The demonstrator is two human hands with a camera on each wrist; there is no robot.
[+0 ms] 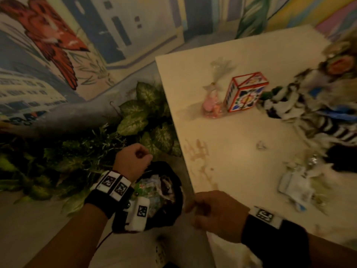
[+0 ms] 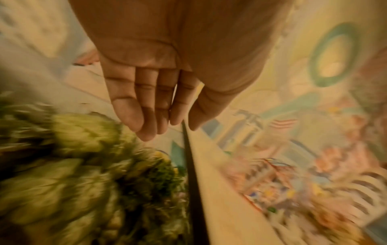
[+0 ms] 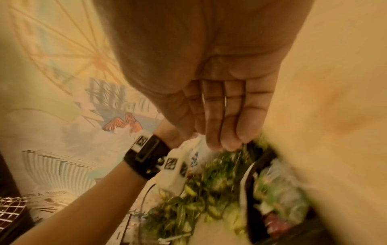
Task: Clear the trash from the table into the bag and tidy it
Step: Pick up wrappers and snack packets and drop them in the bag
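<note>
Black plastic trash bag [image 1: 170, 192]: rim pinched between my left hand [image 1: 133, 161] and right hand [image 1: 214, 213], left of cream table [image 1: 231, 132]; crumpled wrappers [image 1: 297, 182] far right.

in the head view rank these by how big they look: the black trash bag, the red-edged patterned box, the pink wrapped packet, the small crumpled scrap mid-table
1. black trash bag, nearest the camera, which enlarges it
2. red-edged patterned box
3. pink wrapped packet, if its clear twisted top counts it rivals the box
4. small crumpled scrap
</note>
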